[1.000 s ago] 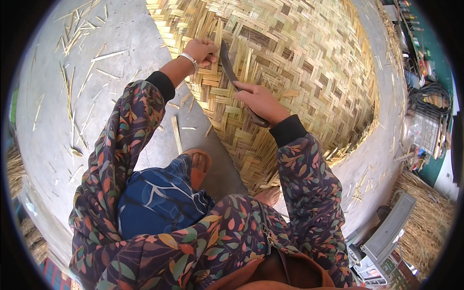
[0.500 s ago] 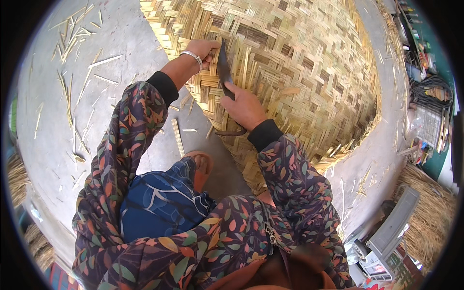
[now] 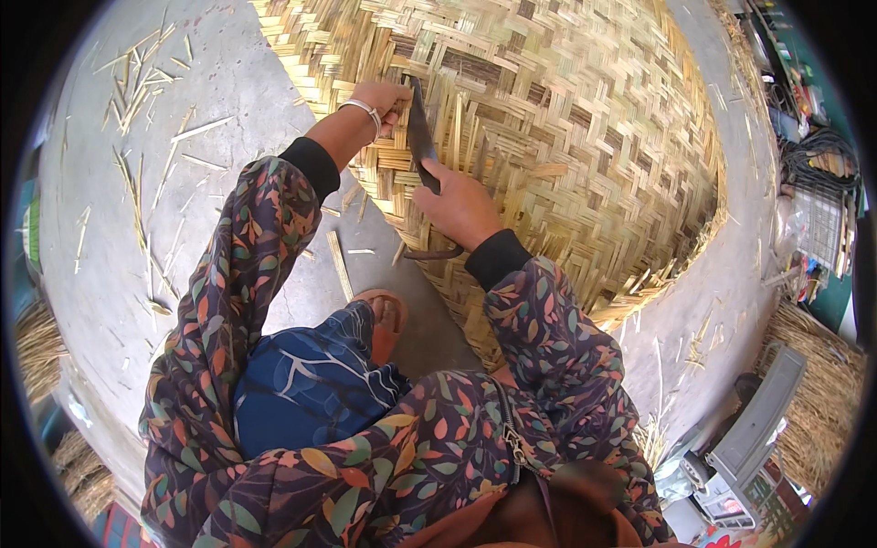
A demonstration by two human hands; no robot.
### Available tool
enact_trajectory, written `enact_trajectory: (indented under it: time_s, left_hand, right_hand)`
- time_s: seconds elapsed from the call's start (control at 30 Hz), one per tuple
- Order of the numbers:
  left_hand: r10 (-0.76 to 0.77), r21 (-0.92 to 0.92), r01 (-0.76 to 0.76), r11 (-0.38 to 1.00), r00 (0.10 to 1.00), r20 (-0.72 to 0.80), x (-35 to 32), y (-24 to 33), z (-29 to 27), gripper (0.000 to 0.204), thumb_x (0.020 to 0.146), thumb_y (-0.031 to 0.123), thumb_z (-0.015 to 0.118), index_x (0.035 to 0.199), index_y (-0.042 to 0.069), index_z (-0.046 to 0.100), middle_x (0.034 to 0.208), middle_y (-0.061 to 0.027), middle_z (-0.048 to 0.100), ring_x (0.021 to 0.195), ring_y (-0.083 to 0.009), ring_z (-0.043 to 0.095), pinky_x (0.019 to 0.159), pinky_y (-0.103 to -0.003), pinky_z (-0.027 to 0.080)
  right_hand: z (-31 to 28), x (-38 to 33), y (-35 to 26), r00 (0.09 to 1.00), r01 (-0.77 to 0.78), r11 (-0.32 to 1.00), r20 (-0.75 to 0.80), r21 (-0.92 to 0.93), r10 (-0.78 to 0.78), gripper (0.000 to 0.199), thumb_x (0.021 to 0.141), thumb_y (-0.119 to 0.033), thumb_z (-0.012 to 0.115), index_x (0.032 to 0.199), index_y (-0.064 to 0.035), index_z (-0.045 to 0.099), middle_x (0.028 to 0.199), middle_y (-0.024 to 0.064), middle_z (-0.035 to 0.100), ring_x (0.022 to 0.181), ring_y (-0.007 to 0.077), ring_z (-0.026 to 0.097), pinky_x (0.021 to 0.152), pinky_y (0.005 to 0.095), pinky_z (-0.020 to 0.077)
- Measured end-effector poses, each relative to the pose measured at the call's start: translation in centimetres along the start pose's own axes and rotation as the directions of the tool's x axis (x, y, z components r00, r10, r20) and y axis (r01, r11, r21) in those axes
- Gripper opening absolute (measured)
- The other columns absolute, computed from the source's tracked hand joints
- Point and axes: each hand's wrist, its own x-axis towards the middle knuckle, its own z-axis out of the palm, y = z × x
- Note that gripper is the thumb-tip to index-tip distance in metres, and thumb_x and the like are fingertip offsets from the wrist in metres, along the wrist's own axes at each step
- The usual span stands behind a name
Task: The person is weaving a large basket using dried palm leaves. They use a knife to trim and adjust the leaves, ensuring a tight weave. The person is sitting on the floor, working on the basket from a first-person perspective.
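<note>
Woven panel (image 3: 603,137), one: pale split strips, spread on the grey floor (image 3: 219,64) ahead of me and to my right.

Knife (image 3: 420,137), one: dark narrow blade, laid over the weave near the panel's left edge, tip up beside my left fingers.

Right hand (image 3: 463,210), mine: closed round the knife's lower part.

Left hand (image 3: 382,102), mine: fingers curled, on the panel just beside the tip; whether they pinch a strip, I cannot tell.

Offcuts (image 3: 137,82), many: scattered on the floor to my left.

Step in hand, as I judge it: working strip ends at the edge with the blade. Next move calls for: steady weave, controlled tip, fingertips clear of the blade.
</note>
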Motion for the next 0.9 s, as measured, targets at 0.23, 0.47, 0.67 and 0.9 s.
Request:
enact_trajectory:
  time_s: [0.23, 0.47, 0.67, 0.9]
  left_hand:
    - [0.026, 0.22, 0.005, 0.976, 0.99, -0.139, 0.8, 0.2, 1.1, 0.021, 0.085, 0.023, 0.066, 0.074, 0.005, 0.062, 0.053, 0.0001, 0.049, 0.04, -0.012, 0.046, 0.034, -0.028, 0.037]
    - [0.215, 0.347, -0.209, 0.914, 0.976, 0.022, 1.5, -0.5, -0.5, 0.029, 0.082, 0.031, 0.069, 0.077, 0.003, 0.067, 0.064, -0.0085, 0.064, 0.053, -0.0175, 0.064, 0.052, -0.031, 0.054]
    - [0.531, 0.87, -0.266, 0.415, 0.848, 0.006, -1.5, 0.2, -0.7, 0.038, 0.08, 0.047, 0.07, 0.084, 0.01, 0.069, 0.076, -0.0075, 0.07, 0.072, -0.0207, 0.068, 0.066, -0.036, 0.052]
    - [0.634, 0.931, -0.251, 0.267, 0.773, 0.027, -1.0, -1.1, -0.7, 0.044, 0.083, 0.055, 0.063, 0.084, 0.012, 0.065, 0.078, -0.0098, 0.069, 0.076, -0.0309, 0.066, 0.069, -0.043, 0.05]
  right_hand:
    - [0.5, 0.0, 0.6, 0.999, 0.009, 1.0, -0.045, 0.006, -0.008, 0.056, 0.081, -0.036, 0.055, 0.131, -0.0112, 0.056, 0.108, 0.0206, 0.067, 0.102, 0.0376, 0.063, 0.089, 0.0457, 0.0486]
    - [0.1, -0.2, -0.2, 1.0, -0.007, 0.997, -0.028, -0.081, 0.004, 0.055, 0.081, -0.036, 0.055, 0.131, -0.0121, 0.055, 0.106, 0.0197, 0.067, 0.099, 0.0371, 0.063, 0.085, 0.0468, 0.0494]
    - [-0.2, -0.3, -0.5, 1.0, 0.004, 0.989, -0.027, -0.148, -0.008, 0.052, 0.083, -0.034, 0.054, 0.13, -0.0124, 0.055, 0.101, 0.0192, 0.068, 0.095, 0.0373, 0.064, 0.082, 0.0481, 0.0499]
    - [-0.2, -0.4, -1.3, 0.999, 0.032, 0.976, -0.023, -0.215, -0.037, 0.048, 0.083, -0.033, 0.053, 0.126, -0.0116, 0.055, 0.092, 0.0191, 0.068, 0.087, 0.0386, 0.065, 0.077, 0.0507, 0.0506]
